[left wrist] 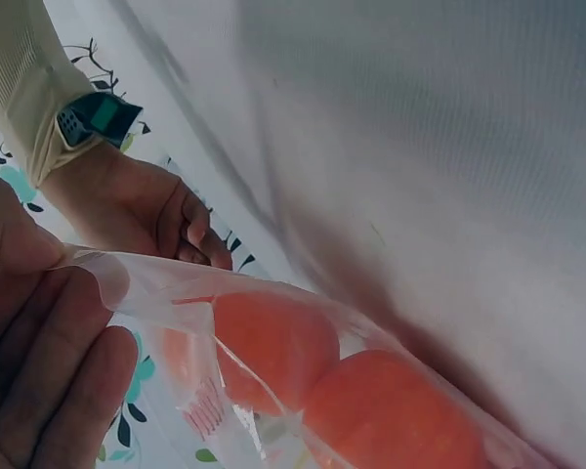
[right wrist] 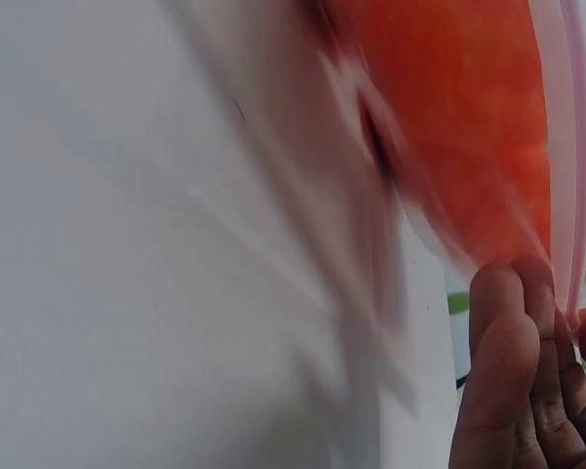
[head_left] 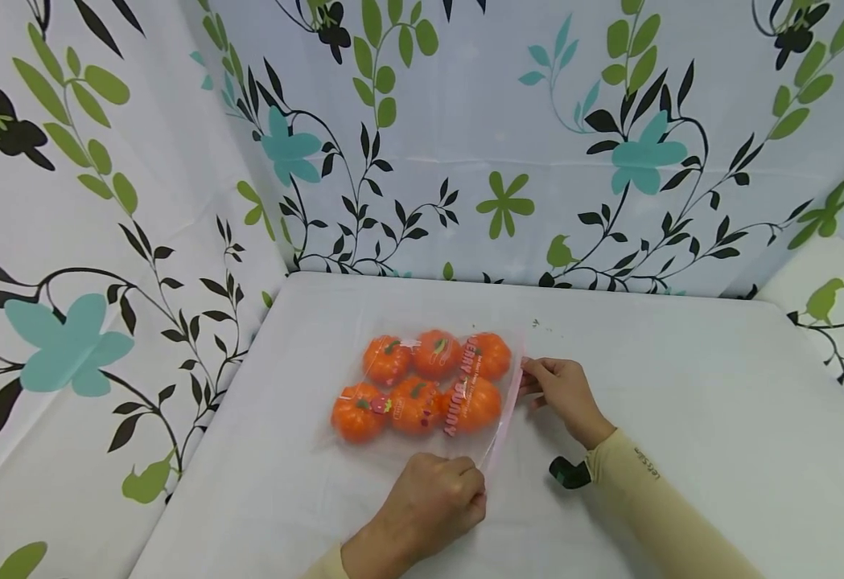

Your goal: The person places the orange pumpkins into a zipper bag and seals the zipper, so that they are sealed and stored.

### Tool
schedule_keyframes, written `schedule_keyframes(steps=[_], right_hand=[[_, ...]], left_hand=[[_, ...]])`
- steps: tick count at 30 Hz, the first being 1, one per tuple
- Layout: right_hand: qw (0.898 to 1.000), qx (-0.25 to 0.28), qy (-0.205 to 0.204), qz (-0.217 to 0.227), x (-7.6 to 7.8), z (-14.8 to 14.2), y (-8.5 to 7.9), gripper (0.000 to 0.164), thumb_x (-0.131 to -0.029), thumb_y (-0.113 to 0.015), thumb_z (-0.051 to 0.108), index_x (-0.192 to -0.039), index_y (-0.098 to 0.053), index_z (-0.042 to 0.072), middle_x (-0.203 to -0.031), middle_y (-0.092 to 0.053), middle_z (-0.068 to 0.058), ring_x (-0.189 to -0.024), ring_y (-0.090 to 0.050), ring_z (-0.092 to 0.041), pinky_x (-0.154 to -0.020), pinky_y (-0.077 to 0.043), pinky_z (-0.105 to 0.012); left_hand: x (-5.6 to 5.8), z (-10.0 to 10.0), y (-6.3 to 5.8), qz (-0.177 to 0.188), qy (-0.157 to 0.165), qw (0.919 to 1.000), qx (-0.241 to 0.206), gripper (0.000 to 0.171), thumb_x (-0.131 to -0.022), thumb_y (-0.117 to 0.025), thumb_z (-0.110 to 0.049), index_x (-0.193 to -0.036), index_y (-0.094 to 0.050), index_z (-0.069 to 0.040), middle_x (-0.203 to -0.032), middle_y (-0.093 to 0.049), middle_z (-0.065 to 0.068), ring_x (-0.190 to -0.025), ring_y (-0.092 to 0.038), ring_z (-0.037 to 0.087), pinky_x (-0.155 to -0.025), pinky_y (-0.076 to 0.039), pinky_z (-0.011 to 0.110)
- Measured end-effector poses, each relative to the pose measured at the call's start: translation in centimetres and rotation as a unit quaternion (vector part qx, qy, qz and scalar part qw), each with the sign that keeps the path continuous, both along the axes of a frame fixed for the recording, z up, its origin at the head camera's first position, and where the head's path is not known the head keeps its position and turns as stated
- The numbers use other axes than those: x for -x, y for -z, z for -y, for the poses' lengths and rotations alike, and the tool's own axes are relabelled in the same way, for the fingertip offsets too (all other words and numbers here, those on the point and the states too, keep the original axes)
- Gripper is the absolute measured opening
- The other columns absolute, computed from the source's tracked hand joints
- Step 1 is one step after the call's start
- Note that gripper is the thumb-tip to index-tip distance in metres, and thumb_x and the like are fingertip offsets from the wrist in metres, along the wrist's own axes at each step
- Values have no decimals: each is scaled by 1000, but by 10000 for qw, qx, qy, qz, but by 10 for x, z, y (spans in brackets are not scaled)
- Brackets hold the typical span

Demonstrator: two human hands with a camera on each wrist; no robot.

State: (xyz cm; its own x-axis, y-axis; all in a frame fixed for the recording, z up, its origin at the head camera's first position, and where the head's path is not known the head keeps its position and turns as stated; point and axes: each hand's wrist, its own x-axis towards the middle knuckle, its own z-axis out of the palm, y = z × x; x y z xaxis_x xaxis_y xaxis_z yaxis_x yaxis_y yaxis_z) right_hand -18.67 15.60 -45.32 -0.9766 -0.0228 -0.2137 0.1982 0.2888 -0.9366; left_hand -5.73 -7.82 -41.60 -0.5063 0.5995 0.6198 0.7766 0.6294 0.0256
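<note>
A clear zip bag [head_left: 393, 454] with pink and red print lies on the white table, several small orange toy pumpkins [head_left: 416, 404] inside it. Its pink zip strip [head_left: 512, 396] runs down the right side. At the near right corner of the bag my left hand [head_left: 436, 503] pinches the plastic between thumb and finger, as the left wrist view shows. My right hand [head_left: 565, 394] pinches the zip edge [right wrist: 578, 166] farther up, its other fingers [right wrist: 503, 371] lying against the bag. In the head view the pumpkins lie in two rows.
The white-covered table [head_left: 718, 402] spreads around the bag. A patterned curtain [head_left: 501, 145] with leaves and flowers stands behind and at the left. A dark wrist camera [head_left: 570, 473] sticks out from the right sleeve [head_left: 653, 490].
</note>
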Motion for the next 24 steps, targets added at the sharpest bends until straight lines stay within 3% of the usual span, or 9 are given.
schedule_keyframes(steps=[7,16,20,24], right_hand=[[10000,-23,27,40,12,-16,-6,49,-103,-58,40,-117,-68,-6,-93,-73,-9,-85,-69,-17,-68,-59,-27],[9997,34,114,218,21,-25,-12,54,-104,-54,43,-125,-65,-6,-99,-71,-8,-90,-67,-17,-74,-58,-25],[9995,68,68,314,25,-25,-16,55,-104,-52,43,-127,-63,-5,-101,-70,-10,-92,-66,-18,-76,-57,-24],[9991,67,78,421,28,-22,-18,53,-105,-51,42,-127,-63,-5,-101,-70,-8,-91,-67,-17,-81,-56,-26]], left_hand=[[-3,0,6,166,142,9993,-289,25,-61,-85,-12,-59,-60,-19,-57,-52,-11,-45,-48,0,-44,-33,13],[-7,1,10,312,210,9988,-310,23,-63,-85,-14,-62,-63,-19,-59,-55,-12,-49,-51,-1,-48,-37,12],[-7,-1,10,185,230,9992,-282,24,-63,-84,-12,-61,-61,-19,-59,-54,-11,-48,-50,0,-47,-38,12],[-8,-6,10,-195,221,9995,-73,25,-62,-84,-14,-58,-60,-19,-57,-51,-10,-45,-48,1,-44,-36,14]])
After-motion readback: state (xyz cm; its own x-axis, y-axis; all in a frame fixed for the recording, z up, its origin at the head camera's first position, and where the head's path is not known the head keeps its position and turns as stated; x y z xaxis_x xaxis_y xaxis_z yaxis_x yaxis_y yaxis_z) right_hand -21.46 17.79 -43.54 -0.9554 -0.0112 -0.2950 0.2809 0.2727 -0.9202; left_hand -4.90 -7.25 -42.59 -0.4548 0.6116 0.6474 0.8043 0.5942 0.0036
